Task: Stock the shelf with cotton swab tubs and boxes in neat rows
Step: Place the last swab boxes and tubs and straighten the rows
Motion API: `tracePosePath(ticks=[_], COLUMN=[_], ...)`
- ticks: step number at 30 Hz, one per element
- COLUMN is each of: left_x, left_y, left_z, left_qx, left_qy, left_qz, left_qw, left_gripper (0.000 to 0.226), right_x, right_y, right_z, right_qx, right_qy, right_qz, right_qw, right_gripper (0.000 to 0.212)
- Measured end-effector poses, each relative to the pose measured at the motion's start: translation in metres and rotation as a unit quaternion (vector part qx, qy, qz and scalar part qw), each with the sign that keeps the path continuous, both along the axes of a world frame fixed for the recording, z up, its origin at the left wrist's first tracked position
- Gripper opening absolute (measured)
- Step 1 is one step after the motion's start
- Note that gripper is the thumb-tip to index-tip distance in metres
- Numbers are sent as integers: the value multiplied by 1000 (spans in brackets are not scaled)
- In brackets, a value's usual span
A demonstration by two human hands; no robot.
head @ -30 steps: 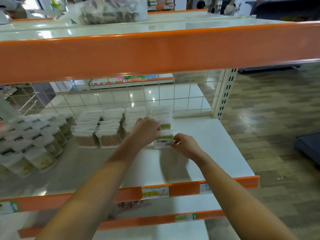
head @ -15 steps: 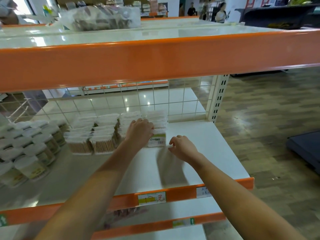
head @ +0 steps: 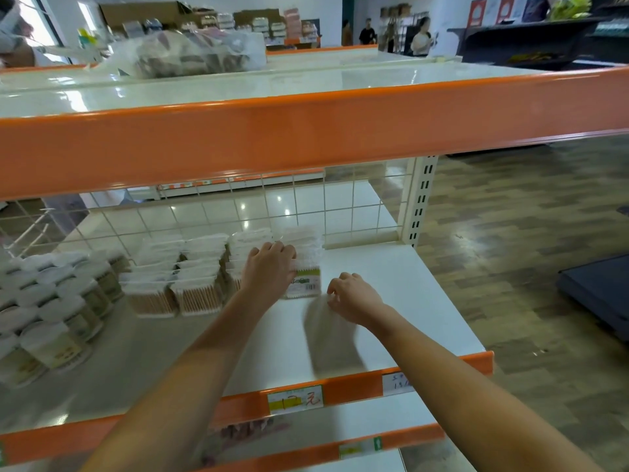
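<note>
Leftmost on the shelf (head: 391,301) stand the tubs (head: 64,311), round, white-lidded and packed in slanting rows that run toward the back; I can count about a dozen, though the left edge cuts off more and blur hides the exact number. Next come the boxes (head: 190,267), clear packs of wooden-stemmed swabs set in four columns front to back, each several deep; the far ones merge together, so no firm count. They sit tight side by side and squared to the wire grid (head: 306,212) behind, which I judge keeps the rows straight and lets shoppers see the front faces.

Further right, the left hand (head: 270,270) lies over the third column with its fingers (head: 284,250) curled against the side of the front box (head: 304,284) of the fourth column, pressing or gripping it. This looks like a push to seat it flush with its neighbours. That box stands upright, label facing forward, at the front of its column.

Just right of it, the right hand (head: 354,298) hovers low over the shelf, fingers loosely bent and grasping nothing, thumb and forefinger near the box's lower corner but seemingly apart from it.

Right of that, the shelf runs bare to its upright post (head: 420,199), with two price tags (head: 295,399) on the orange rail (head: 354,386) below.
</note>
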State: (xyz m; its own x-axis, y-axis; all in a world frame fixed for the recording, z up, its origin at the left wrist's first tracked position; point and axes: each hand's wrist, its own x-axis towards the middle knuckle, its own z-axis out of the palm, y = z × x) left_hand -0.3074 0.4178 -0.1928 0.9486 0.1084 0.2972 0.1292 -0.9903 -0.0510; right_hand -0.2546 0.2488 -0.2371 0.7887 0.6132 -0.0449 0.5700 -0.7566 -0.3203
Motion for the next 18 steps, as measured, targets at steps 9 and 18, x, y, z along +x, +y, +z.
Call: tracePosePath(ticks=[9,18], left_x=[-10,-37], left_y=[2,-10], left_z=[7,7], left_qx=[-30,-48], left_qy=[-27,-65], left_qz=[10,36], left_qw=[999,996], left_gripper=[38,32], right_x=[-4,-24], right_y=[-16,-22], right_z=[9,20], right_qx=[-12,-26], right_qy=[13,-20], right_qz=[6,59], right_qw=[1000,998], right_gripper=[37,38])
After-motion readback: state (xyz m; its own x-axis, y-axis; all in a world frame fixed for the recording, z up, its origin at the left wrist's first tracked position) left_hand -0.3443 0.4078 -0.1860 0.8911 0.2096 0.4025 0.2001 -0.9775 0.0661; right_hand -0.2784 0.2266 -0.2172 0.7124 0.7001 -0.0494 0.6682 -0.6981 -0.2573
